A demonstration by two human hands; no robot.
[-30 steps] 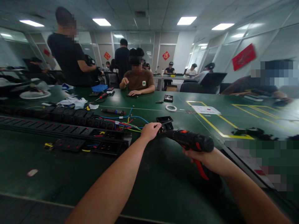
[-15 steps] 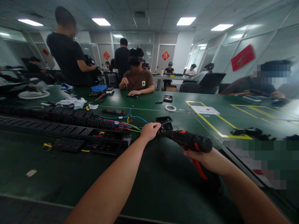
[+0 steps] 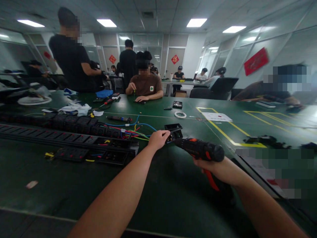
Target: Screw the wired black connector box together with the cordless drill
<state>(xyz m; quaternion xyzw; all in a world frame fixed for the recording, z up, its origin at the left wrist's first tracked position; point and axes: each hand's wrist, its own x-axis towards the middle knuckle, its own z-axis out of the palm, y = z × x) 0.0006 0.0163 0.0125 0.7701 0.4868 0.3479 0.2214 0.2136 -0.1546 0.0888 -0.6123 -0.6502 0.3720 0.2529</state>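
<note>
My left hand [image 3: 159, 138] is closed on the near edge of a small black plastic frame [image 3: 176, 134] with rectangular openings; its fingertips partly hide the frame. In my right hand [image 3: 220, 168] is a black and orange cordless drill [image 3: 201, 148], gripped by its handle and pointing left. The drill's front end is close to the frame's near side; I cannot tell whether the bit touches it. Blue, red and green wires [image 3: 138, 133] run from a black power strip [image 3: 74, 124] toward the frame, beside my left hand.
A second black strip [image 3: 47, 134] and a short socket section [image 3: 71, 154] lie to the left. Farther back are a screwdriver-like tool [image 3: 119, 118], white gloves [image 3: 75, 109] and a white ring [image 3: 180, 114]. A co-worker in a brown shirt [image 3: 145, 86] sits across the green table [image 3: 158, 198].
Both hands, the frame and the drill hold nearly the same place. The whole view has shifted very slightly.
</note>
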